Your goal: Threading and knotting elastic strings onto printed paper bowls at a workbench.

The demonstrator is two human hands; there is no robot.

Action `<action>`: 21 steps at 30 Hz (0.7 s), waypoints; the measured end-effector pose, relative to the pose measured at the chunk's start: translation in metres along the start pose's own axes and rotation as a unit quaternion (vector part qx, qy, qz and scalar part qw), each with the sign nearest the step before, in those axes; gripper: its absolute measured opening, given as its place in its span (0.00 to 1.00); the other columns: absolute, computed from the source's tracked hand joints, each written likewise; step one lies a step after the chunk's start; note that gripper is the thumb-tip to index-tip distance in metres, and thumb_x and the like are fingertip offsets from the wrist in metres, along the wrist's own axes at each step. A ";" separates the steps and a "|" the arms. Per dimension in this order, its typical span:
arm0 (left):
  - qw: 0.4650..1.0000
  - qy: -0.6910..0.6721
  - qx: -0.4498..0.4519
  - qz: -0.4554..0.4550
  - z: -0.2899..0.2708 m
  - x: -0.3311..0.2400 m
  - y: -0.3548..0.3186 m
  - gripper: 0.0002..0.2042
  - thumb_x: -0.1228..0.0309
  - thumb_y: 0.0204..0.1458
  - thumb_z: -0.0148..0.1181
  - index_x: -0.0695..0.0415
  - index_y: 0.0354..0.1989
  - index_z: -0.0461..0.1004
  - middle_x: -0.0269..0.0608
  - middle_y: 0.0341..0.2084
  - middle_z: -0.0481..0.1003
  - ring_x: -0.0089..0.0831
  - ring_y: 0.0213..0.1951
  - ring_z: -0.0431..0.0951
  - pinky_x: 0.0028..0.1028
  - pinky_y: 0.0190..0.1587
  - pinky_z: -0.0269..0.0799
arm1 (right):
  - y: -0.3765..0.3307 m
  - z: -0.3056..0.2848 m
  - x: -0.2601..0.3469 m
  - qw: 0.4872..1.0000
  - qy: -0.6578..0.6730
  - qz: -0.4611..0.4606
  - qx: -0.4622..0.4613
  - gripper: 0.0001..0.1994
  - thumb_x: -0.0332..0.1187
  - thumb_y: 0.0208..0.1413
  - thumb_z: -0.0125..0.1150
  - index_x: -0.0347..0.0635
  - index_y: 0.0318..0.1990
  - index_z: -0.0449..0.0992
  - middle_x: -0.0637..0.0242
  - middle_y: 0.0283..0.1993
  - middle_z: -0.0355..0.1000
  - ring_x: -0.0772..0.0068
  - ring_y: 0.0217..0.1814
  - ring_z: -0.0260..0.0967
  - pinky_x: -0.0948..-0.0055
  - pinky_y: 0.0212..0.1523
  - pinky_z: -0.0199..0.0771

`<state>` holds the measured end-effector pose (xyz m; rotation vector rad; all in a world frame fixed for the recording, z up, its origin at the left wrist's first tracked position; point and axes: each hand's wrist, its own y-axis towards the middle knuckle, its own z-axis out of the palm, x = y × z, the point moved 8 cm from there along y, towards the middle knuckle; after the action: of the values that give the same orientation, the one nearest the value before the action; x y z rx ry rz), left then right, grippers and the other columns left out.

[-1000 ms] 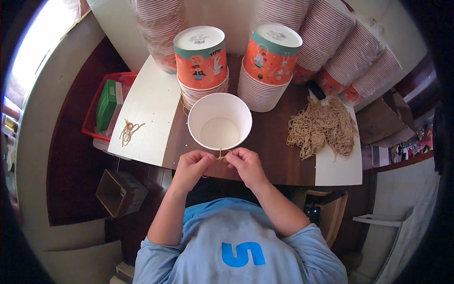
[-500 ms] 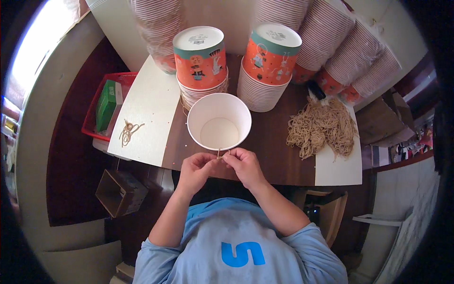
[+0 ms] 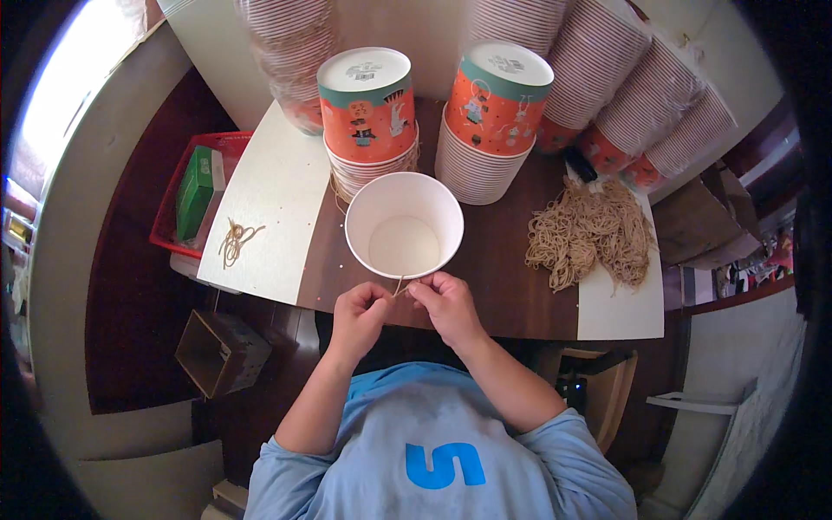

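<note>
A white paper bucket (image 3: 404,227) stands upright on the table in front of me, its open mouth facing up. At its near rim hangs a thin tan cord (image 3: 399,286). My left hand (image 3: 360,316) pinches the cord between thumb and forefinger. From the other side, my right hand (image 3: 444,303) grips it too, with its fingertips against the bucket's rim. Whether the cord is knotted there is too small to tell.
Behind the bucket stand two upside-down stacks of orange-printed buckets (image 3: 366,113) (image 3: 497,104). A heap of tan cords (image 3: 589,234) lies at right, a few loose cords (image 3: 236,243) at left. Wrapped bucket stacks (image 3: 607,69) line the back. A red basket (image 3: 165,217) sits beyond the left edge.
The bucket has shifted slightly right and toward me. My hands have moved a little nearer to me, and more of the cord shows between them, now slanting.
</note>
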<state>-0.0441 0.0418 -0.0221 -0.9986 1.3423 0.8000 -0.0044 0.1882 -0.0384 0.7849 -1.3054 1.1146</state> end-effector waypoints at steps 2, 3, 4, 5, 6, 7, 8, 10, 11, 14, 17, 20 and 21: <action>0.999 -0.033 -0.004 -0.009 0.000 -0.001 -0.002 0.04 0.77 0.46 0.53 0.64 0.24 0.73 0.28 0.18 0.70 0.14 0.23 0.66 0.17 0.25 0.61 | -0.003 0.000 0.004 1.000 -0.028 0.007 -0.011 0.08 0.33 0.51 0.59 0.36 0.28 0.76 0.72 0.22 0.71 0.85 0.23 0.63 0.79 0.24 0.64; 0.998 -0.051 0.005 -0.022 0.001 -0.003 -0.003 0.03 0.78 0.46 0.53 0.63 0.24 0.73 0.28 0.18 0.70 0.14 0.23 0.66 0.17 0.26 0.61 | -0.003 0.001 0.003 1.000 -0.028 0.007 -0.011 0.08 0.33 0.51 0.59 0.36 0.28 0.76 0.72 0.22 0.71 0.85 0.23 0.63 0.79 0.24 0.64; 0.997 -0.068 0.015 -0.034 0.002 -0.003 -0.005 0.03 0.78 0.46 0.53 0.63 0.24 0.73 0.28 0.19 0.70 0.13 0.23 0.65 0.16 0.26 0.60 | -0.003 0.001 0.003 0.999 -0.029 0.000 -0.019 0.08 0.33 0.50 0.60 0.36 0.28 0.76 0.72 0.22 0.71 0.85 0.23 0.63 0.79 0.24 0.64; 0.997 -0.068 0.015 -0.034 0.002 -0.004 -0.005 0.03 0.78 0.46 0.53 0.63 0.24 0.73 0.28 0.19 0.70 0.13 0.23 0.65 0.16 0.26 0.60 | -0.004 0.000 0.004 0.999 -0.029 -0.008 -0.028 0.08 0.33 0.50 0.60 0.36 0.28 0.76 0.71 0.22 0.72 0.85 0.23 0.63 0.79 0.24 0.65; 0.995 -0.087 0.021 -0.037 0.004 -0.004 -0.005 0.03 0.78 0.46 0.53 0.63 0.25 0.73 0.29 0.19 0.71 0.13 0.23 0.65 0.16 0.26 0.60 | -0.004 0.000 0.005 0.999 -0.029 -0.008 -0.028 0.08 0.33 0.50 0.60 0.36 0.28 0.76 0.71 0.22 0.72 0.85 0.23 0.63 0.79 0.24 0.65; 0.993 -0.106 0.028 -0.040 0.004 -0.004 -0.006 0.03 0.78 0.46 0.53 0.63 0.25 0.73 0.29 0.19 0.71 0.13 0.23 0.65 0.16 0.25 0.59 | -0.004 0.001 0.003 0.999 -0.022 0.009 -0.023 0.07 0.32 0.51 0.60 0.37 0.29 0.76 0.72 0.24 0.72 0.85 0.25 0.64 0.81 0.27 0.66; 0.993 -0.106 0.027 -0.039 0.003 -0.003 -0.006 0.03 0.78 0.46 0.53 0.63 0.25 0.73 0.29 0.19 0.71 0.13 0.23 0.65 0.16 0.25 0.59 | -0.005 0.003 0.002 0.999 -0.016 0.027 -0.019 0.06 0.31 0.51 0.59 0.38 0.29 0.75 0.73 0.25 0.72 0.85 0.27 0.65 0.82 0.30 0.66; 0.988 -0.137 0.049 -0.047 0.005 -0.002 -0.007 0.03 0.77 0.49 0.55 0.63 0.29 0.74 0.29 0.21 0.72 0.14 0.24 0.67 0.16 0.27 0.61 | -0.005 0.002 0.008 0.999 -0.049 0.006 -0.004 0.07 0.32 0.50 0.60 0.37 0.29 0.76 0.70 0.24 0.72 0.83 0.24 0.66 0.79 0.27 0.67; 0.988 -0.137 0.048 -0.046 0.004 -0.005 -0.009 0.03 0.77 0.49 0.55 0.63 0.29 0.74 0.29 0.21 0.72 0.14 0.24 0.67 0.16 0.27 0.61 | -0.006 0.003 0.015 0.996 -0.083 -0.014 0.010 0.08 0.33 0.49 0.61 0.37 0.30 0.76 0.67 0.24 0.72 0.80 0.21 0.66 0.77 0.23 0.67; 0.994 -0.086 0.035 -0.066 -0.001 -0.015 -0.022 0.05 0.75 0.51 0.57 0.63 0.32 0.75 0.29 0.22 0.73 0.15 0.26 0.69 0.16 0.29 0.64 | -0.026 0.002 0.055 0.952 -0.282 -0.114 0.017 0.07 0.29 0.47 0.63 0.41 0.35 0.76 0.69 0.31 0.72 0.78 0.26 0.68 0.79 0.30 0.66; 0.997 -0.016 0.064 -0.049 -0.007 -0.023 -0.036 0.07 0.72 0.53 0.57 0.62 0.38 0.74 0.32 0.26 0.74 0.17 0.28 0.71 0.18 0.30 0.67 | -0.048 0.008 0.093 0.851 -0.403 -0.337 -0.014 0.14 0.27 0.41 0.65 0.44 0.39 0.75 0.65 0.37 0.72 0.72 0.29 0.69 0.73 0.35 0.68; 0.994 0.069 0.074 -0.034 -0.008 -0.039 -0.042 0.06 0.73 0.52 0.58 0.62 0.36 0.75 0.32 0.26 0.74 0.16 0.29 0.71 0.18 0.30 0.67 | -0.055 0.033 0.112 0.805 -0.415 -0.422 0.050 0.18 0.25 0.37 0.66 0.45 0.40 0.74 0.64 0.38 0.71 0.68 0.32 0.69 0.70 0.39 0.69; 0.991 0.112 0.076 -0.010 -0.006 -0.051 -0.044 0.06 0.73 0.52 0.58 0.62 0.34 0.75 0.31 0.25 0.74 0.16 0.28 0.70 0.18 0.29 0.66 | -0.057 0.039 0.109 0.794 -0.392 -0.459 0.071 0.16 0.25 0.37 0.66 0.44 0.38 0.75 0.63 0.40 0.71 0.67 0.34 0.70 0.69 0.39 0.70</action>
<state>-0.0109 0.0232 0.0337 -1.0006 1.5592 0.5737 0.0265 0.1539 0.0822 1.8710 -1.2062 0.0442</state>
